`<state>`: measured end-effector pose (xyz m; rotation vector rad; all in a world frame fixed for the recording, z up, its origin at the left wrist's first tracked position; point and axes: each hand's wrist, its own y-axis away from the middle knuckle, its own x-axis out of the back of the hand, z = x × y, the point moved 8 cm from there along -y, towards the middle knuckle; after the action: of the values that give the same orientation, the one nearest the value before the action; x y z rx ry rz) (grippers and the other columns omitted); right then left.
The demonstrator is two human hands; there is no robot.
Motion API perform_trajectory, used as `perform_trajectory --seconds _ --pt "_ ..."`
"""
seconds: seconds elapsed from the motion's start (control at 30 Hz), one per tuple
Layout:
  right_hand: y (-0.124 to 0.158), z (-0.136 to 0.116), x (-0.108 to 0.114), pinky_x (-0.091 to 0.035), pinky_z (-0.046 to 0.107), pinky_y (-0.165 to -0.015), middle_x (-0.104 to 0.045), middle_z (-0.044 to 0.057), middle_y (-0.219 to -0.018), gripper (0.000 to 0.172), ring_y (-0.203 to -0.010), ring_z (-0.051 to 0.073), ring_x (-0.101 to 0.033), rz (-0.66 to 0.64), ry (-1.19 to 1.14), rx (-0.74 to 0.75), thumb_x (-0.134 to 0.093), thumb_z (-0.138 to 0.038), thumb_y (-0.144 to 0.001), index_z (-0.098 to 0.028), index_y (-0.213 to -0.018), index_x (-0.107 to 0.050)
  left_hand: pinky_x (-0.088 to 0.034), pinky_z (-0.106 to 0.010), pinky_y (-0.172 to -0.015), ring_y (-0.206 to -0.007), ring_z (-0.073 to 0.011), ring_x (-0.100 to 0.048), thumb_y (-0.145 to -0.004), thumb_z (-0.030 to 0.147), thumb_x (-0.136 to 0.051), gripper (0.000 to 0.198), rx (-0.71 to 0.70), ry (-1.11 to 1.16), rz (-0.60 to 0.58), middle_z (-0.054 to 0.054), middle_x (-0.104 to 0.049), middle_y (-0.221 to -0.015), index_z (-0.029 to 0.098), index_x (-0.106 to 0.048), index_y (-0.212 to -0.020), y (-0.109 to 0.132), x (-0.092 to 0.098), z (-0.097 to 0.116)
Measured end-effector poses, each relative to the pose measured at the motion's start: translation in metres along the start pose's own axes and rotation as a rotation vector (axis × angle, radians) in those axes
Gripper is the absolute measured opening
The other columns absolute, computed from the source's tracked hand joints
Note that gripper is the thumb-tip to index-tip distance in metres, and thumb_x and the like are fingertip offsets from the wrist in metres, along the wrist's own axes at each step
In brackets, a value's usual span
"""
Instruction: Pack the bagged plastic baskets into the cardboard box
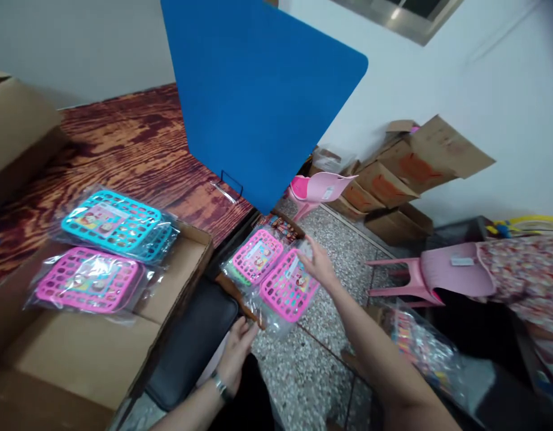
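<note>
a blue partition panel stands on a dark wood-grain table and fills the 12 o'clock of the view, with stacked cardboard cartons against the white wall at 2 o'clock and a pink plastic chair tipped on its side on the speckled floor at 3 o'clock. at 9 o'clock a flattened cardboard box on the table carries two bagged baskets, a turquoise basket pack above a pink basket pack, just beside each other. at the table's edge sits a black cushion. near centre, an open carton on the floor holds two more packs, a pink basket set and the bagged pink basket, lying side by side. the right hand rests on the upper right edge of the bagged pink basket, fingers spread and flat, not closed round it. the left hand, a watch at the wrist, lies on the carton's near edge at 6 o'clock, fingers loosely curled against it; whether it truly grips cannot be told. a person's floral sleeve shows at 3 o'clock, apart from both hands. by the look of it, the step in hand is picking a pack out of the carton; the next move would call for the right fingers to close on the slippery bag's edge and lift it clear.
</note>
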<state>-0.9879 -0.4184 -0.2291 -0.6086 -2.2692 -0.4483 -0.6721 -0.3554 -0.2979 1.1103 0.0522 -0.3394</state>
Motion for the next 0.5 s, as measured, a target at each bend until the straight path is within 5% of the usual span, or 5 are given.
perform_trajectory --seconds 0.1,0.2,0.37,0.5 --pt "-0.021 0.087 -0.008 -0.046 0.041 -0.089 -0.064 0.013 -0.109 0.058 -0.103 0.030 -0.057 -0.296 0.001 -0.226 -0.070 -0.048 -0.065 -0.015 -0.111 -0.061 -0.046 -0.029 -0.078 -0.110 -0.0236 -0.056 -0.058 0.058 -0.075 0.075 0.109 0.156 -0.031 -0.010 -0.059 -0.124 0.022 -0.053 -0.119 -0.032 -0.059 -0.022" --pt "-0.002 0.118 -0.036 -0.048 0.030 -0.062 -0.068 0.005 -0.077 0.050 -0.072 0.021 -0.061 -0.648 -0.228 -0.365 -0.061 -0.063 -0.068 -0.016 -0.085 -0.065 -0.049 -0.029 -0.073 -0.096 -0.0234 -0.063 -0.052 0.051 -0.081 0.070 0.080 0.336 -0.071 -0.010 -0.067 -0.110 0.019 -0.059 -0.110 -0.057 -0.087 -0.022" --pt "0.016 0.100 -0.039 -0.039 0.024 -0.054 -0.061 0.000 -0.062 0.050 -0.058 0.014 -0.052 -0.670 -0.356 -0.349 -0.061 -0.065 -0.066 -0.016 -0.064 -0.060 -0.050 -0.030 -0.066 -0.081 -0.0229 -0.066 -0.050 0.048 -0.083 0.061 0.076 0.421 -0.010 -0.012 -0.071 -0.093 0.015 -0.064 -0.098 -0.057 -0.078 -0.023" --pt "0.036 0.046 -0.027 -0.040 0.025 -0.055 -0.058 0.000 -0.063 0.043 -0.060 0.015 -0.051 -0.650 -0.348 -0.267 -0.060 -0.061 -0.070 -0.018 -0.065 -0.061 -0.048 -0.026 -0.060 -0.075 -0.0208 -0.067 -0.053 0.057 -0.079 0.064 0.068 0.333 0.006 -0.012 -0.072 -0.090 0.014 -0.066 -0.100 -0.010 -0.047 0.000"
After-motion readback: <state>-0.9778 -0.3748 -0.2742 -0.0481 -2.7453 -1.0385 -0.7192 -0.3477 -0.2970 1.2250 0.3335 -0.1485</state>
